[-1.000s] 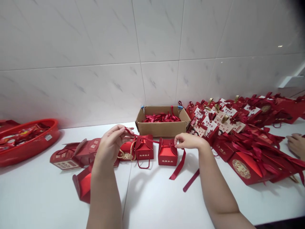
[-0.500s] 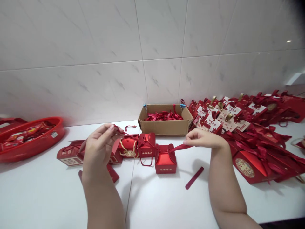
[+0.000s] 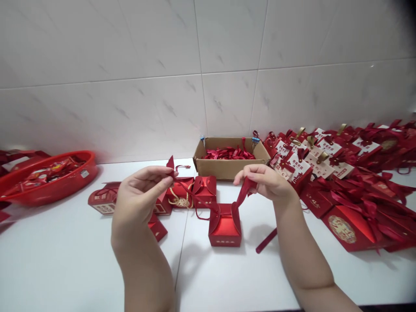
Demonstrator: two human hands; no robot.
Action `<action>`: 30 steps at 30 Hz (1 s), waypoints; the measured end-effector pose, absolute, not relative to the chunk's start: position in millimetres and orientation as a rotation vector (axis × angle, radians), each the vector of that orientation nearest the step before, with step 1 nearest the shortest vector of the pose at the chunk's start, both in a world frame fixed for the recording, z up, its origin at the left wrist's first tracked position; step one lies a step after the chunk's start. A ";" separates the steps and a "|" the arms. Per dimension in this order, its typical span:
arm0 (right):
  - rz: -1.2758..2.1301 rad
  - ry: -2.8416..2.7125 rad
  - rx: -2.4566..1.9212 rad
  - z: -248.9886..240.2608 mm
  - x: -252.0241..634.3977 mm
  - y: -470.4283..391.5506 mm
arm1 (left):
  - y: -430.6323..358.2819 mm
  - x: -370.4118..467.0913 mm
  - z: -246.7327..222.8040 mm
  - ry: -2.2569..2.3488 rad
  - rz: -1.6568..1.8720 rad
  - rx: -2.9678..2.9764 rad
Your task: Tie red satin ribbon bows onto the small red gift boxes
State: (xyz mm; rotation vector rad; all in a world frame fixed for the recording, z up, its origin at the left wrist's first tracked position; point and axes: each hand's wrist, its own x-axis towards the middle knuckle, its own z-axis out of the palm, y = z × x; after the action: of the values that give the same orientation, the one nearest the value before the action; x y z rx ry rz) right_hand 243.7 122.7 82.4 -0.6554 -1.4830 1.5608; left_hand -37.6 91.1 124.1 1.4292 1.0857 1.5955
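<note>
A small red gift box point(image 3: 225, 232) stands on the white table between my arms, its curved flaps folded in at the top. Dark red ribbon point(image 3: 241, 196) runs through the flaps and rises to both sides. My left hand point(image 3: 144, 190) pinches one end between thumb and fingers, up and left of the box. On the other side my right hand point(image 3: 263, 180) grips the opposite end, higher than the box top. A dark red strip point(image 3: 266, 241) lies on the table beside my right forearm.
Behind are a cardboard box point(image 3: 227, 170) of red ribbons and several finished gift boxes point(image 3: 204, 190). At left sits a red basin point(image 3: 58, 195) of wrapped packets. Piled along the right are many red and white gift boxes point(image 3: 341, 227).
Both hands have drawn closer together, and the right hand has lifted its ribbon end higher. The view has shifted slightly, and the small box appears a little lower.
</note>
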 end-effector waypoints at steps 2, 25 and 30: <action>1.545 -1.468 -0.601 83.1 246.7 120.6 | 91.1 -34.8 122.6 1.092 1.619 1.422; 0.422 -1.343 -0.646 87.8 217.1 90.8 | 90.7 16.9 114.1 1.042 2.119 1.536; 0.376 -1.353 -0.660 90.6 216.3 87.8 | 89.8 18.1 112.8 1.039 2.083 1.638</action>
State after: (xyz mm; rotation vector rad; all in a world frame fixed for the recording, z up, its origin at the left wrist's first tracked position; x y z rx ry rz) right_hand 216.3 87.8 90.6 -0.6600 -1.3530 0.3756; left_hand 18.1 89.8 112.8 1.6377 1.0393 2.0825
